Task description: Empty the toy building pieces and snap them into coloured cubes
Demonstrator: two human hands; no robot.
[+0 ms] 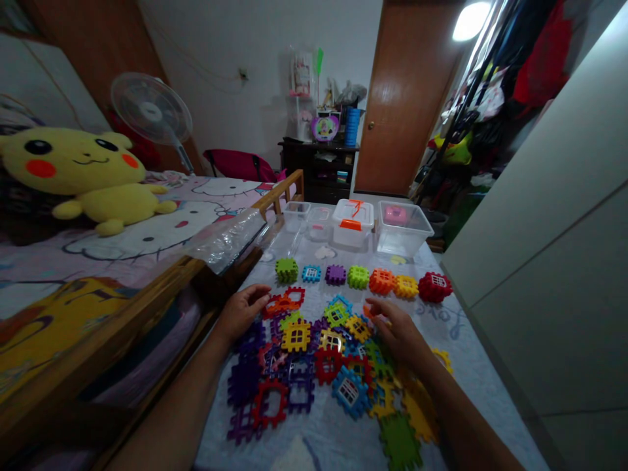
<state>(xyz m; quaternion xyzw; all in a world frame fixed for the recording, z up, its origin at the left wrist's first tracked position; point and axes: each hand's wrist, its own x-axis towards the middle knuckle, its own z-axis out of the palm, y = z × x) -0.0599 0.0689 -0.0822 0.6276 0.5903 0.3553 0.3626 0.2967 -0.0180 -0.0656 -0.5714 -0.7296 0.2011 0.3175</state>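
Many coloured plastic building blocks with notched edges lie in a loose heap on the cloth-covered table. My left hand [241, 313] is at the heap's left edge, thumb and fingers apart, beside red-orange frame pieces [283, 303] and dark purple pieces [244, 379]. At the right, my right hand [396, 326] has its fingers curled at a small orange block [367, 312], mostly hidden by them. Between the hands lie a yellow window block [296, 335], a lime window block [336, 314] and a blue window block [350, 391]. Green and yellow pieces lie under my right forearm.
Behind the heap runs a row of block stacks, from green [286, 270] to dark red [435, 287]. Clear plastic boxes [403, 229] and a lidded box [352, 222] stand farther back. A wooden bed rail [161, 288] borders the left, a pale cabinet [549, 261] the right.
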